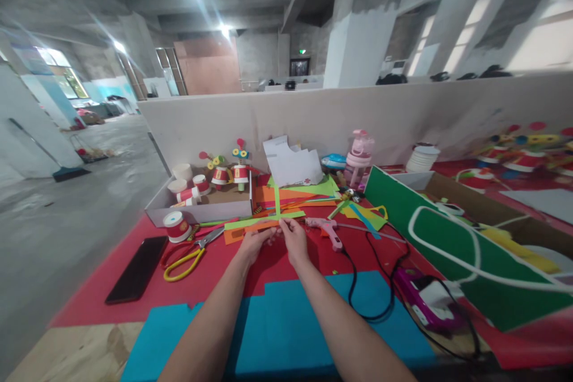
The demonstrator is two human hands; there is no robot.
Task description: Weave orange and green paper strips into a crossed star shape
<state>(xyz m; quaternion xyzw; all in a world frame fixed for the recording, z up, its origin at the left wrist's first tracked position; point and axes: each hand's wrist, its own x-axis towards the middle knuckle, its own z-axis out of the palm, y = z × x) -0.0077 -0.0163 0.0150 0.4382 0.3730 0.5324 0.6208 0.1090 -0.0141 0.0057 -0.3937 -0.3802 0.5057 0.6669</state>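
Observation:
Both my hands meet over the red table cover (pixel 215 274). My left hand (pixel 256 240) and my right hand (pixel 293 236) have their fingers closed, pinching a light green paper strip (pixel 264 219) that crosses a second upright green strip (pixel 277 200). An orange paper strip (pixel 250 228) lies just under the green one. Yellow-handled scissors (pixel 190 253) rest to the left of my left hand. A pink glue gun (pixel 329 231) lies to the right of my right hand, its black cord trailing toward me.
A black phone (pixel 138 268) lies at the left. A box (pixel 197 210) holds red-and-white paper cup figures (pixel 230 174). Tape roll (pixel 176 227), coloured paper sheets (pixel 308 191), pink bottle (pixel 359 158), green board (pixel 447 250), purple-white device (pixel 425 301), blue foam sheet (pixel 286 328) surround me.

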